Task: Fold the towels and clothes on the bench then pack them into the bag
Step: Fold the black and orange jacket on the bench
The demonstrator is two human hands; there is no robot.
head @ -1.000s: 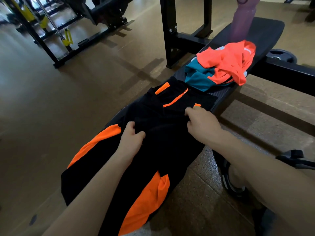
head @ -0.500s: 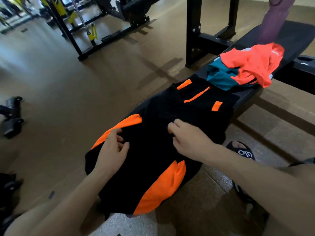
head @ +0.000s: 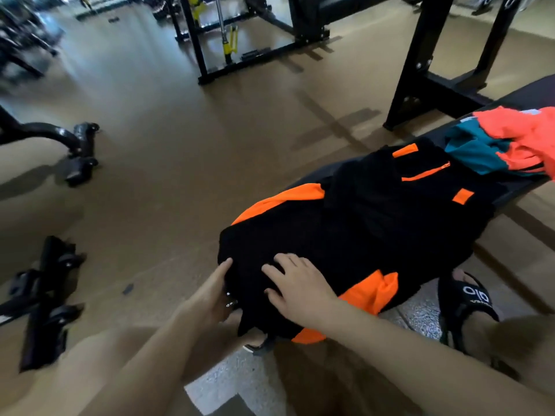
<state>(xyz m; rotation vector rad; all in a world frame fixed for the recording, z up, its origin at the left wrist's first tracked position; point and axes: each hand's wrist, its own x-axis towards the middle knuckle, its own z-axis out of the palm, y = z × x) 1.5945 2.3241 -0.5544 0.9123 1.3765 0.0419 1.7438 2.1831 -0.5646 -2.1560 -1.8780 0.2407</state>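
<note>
While the black and orange garment [head: 360, 229] lies spread along the near end of the bench [head: 510, 190], its lower edge hanging off the near end, the step in hand looks like gathering that edge for a fold; the right hand [head: 300, 289] lies flat on the black cloth with fingers spread and straight, holding nothing, simply pressing the fabric down; the left hand [head: 210, 295] sits at the garment's left edge with the forefinger extended along the cloth — whether its other fingers pinch the hem underneath I cannot tell, since they are hidden.

To fold well, I judge the flat hand should pin the cloth as an anchor while the other takes the hanging hem with a firm pinch and carries it up toward the zip end; the fabric looks thin and slippery, so smoothing before each crease should keep the orange panels from bunching.

Farther along the bench, just beyond the garment, waits a crumpled heap — a coral top [head: 522, 136] over a teal piece [head: 471, 151] — not yet folded; it crowds the room for laying the fold flat. A sandalled foot [head: 471, 298] stands on the floor beside the bench; dark gym gear [head: 45, 295] lies on the floor to the left; no bag is in view.
</note>
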